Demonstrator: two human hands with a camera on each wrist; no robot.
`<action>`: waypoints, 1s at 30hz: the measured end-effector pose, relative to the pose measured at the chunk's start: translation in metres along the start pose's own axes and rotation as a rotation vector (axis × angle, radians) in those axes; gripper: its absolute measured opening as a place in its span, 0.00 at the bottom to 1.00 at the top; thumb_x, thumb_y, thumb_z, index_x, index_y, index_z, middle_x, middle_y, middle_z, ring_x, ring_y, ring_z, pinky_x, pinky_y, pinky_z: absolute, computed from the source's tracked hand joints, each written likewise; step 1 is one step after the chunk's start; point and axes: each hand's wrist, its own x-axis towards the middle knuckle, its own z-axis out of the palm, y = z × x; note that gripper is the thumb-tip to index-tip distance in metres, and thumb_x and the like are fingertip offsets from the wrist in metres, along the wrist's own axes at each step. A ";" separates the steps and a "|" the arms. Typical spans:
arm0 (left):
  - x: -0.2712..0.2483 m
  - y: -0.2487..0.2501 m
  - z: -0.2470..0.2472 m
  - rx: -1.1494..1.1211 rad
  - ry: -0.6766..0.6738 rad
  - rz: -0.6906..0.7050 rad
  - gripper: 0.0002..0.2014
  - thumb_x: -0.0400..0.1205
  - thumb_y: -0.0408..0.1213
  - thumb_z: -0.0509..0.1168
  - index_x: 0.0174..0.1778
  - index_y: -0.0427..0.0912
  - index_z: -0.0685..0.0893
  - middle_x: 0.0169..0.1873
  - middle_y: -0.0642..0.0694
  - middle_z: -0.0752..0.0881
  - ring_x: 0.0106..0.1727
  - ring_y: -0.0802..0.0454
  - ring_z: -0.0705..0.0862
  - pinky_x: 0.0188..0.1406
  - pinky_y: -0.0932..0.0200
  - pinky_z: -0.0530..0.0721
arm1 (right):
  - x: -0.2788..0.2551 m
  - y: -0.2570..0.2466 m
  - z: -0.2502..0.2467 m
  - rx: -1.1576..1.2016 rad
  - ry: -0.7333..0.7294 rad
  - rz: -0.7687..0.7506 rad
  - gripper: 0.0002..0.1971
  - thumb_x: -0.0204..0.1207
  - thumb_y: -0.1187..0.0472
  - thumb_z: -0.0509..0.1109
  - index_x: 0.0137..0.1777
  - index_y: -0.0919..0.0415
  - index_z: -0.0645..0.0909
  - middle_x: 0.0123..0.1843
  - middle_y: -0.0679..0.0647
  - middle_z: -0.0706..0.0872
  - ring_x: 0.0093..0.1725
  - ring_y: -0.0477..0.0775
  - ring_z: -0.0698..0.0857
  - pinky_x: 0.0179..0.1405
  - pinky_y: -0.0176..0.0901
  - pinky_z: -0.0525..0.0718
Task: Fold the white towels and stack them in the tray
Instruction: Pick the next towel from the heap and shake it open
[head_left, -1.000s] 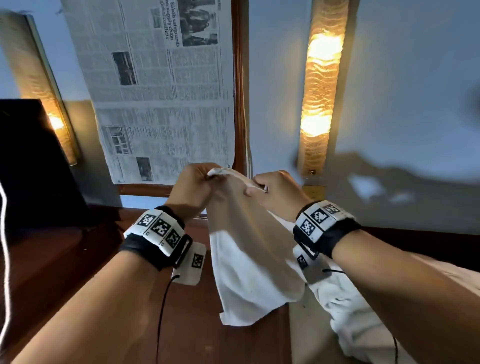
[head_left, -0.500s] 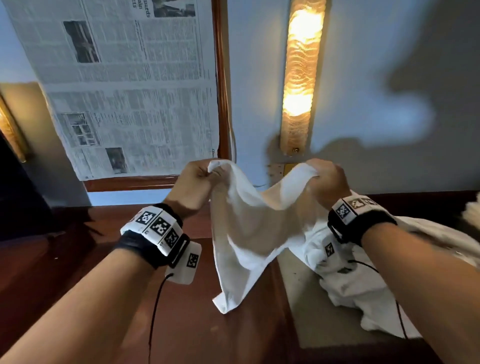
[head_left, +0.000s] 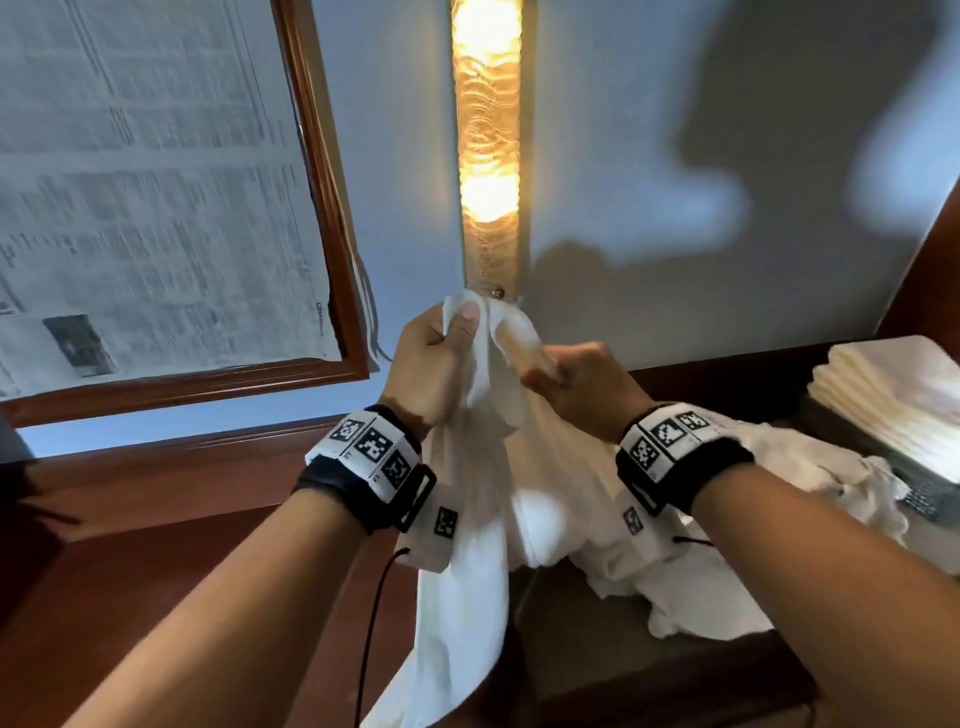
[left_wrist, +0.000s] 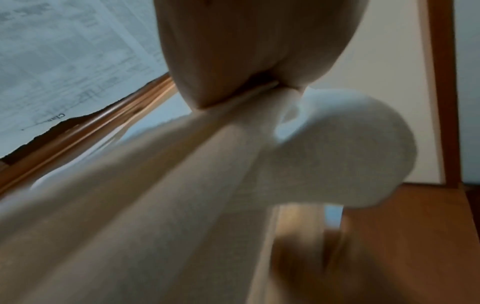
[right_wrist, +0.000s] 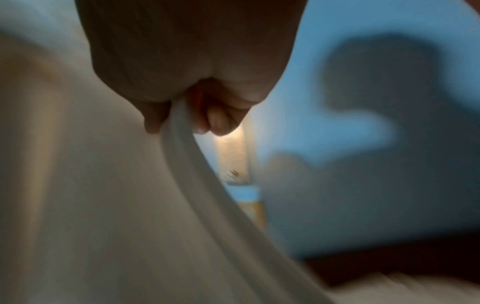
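A white towel (head_left: 467, 519) hangs in the air in front of me, held at its top by both hands. My left hand (head_left: 441, 353) pinches a top corner between thumb and fingers, with a flap folding over above it. My right hand (head_left: 576, 384) grips the towel's upper edge close beside the left. The left wrist view shows the towel (left_wrist: 182, 185) squeezed under my left hand (left_wrist: 249, 86). In the right wrist view my right hand (right_wrist: 187, 115) pinches the towel's hem (right_wrist: 207, 185). A heap of loose white towels (head_left: 727, 561) lies behind my right wrist. Folded towels (head_left: 898, 400) are stacked at the far right.
A dark wooden table (head_left: 156, 519) lies below and to the left. A framed pane covered with newspaper (head_left: 145, 197) hangs on the wall at the left. A lit wall lamp (head_left: 488, 145) runs upright behind my hands. A dark mesh tray edge (head_left: 930, 499) shows under the folded stack.
My right hand has come back in toward the left, so the spread top edge is bunched again. The view has swung right, bringing the folded stack into sight.
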 end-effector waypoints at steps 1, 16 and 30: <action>0.004 0.002 -0.004 0.018 0.009 0.002 0.21 0.93 0.44 0.56 0.37 0.40 0.83 0.26 0.55 0.85 0.29 0.59 0.81 0.33 0.61 0.78 | -0.011 0.025 0.008 0.012 -0.039 0.110 0.16 0.80 0.53 0.68 0.35 0.61 0.81 0.27 0.54 0.75 0.29 0.55 0.70 0.31 0.45 0.69; 0.025 -0.019 0.061 -0.037 0.052 -0.062 0.20 0.92 0.41 0.58 0.34 0.48 0.85 0.26 0.58 0.87 0.29 0.62 0.83 0.32 0.66 0.79 | 0.048 0.043 -0.008 0.349 0.030 -0.039 0.09 0.79 0.61 0.64 0.43 0.62 0.85 0.37 0.54 0.88 0.39 0.57 0.85 0.41 0.48 0.82; 0.048 -0.008 0.081 0.097 0.022 -0.009 0.28 0.92 0.48 0.56 0.29 0.34 0.74 0.21 0.51 0.72 0.24 0.55 0.68 0.28 0.57 0.65 | -0.044 0.145 0.022 0.151 -0.182 0.204 0.15 0.80 0.60 0.72 0.32 0.62 0.79 0.31 0.52 0.75 0.32 0.57 0.74 0.35 0.46 0.68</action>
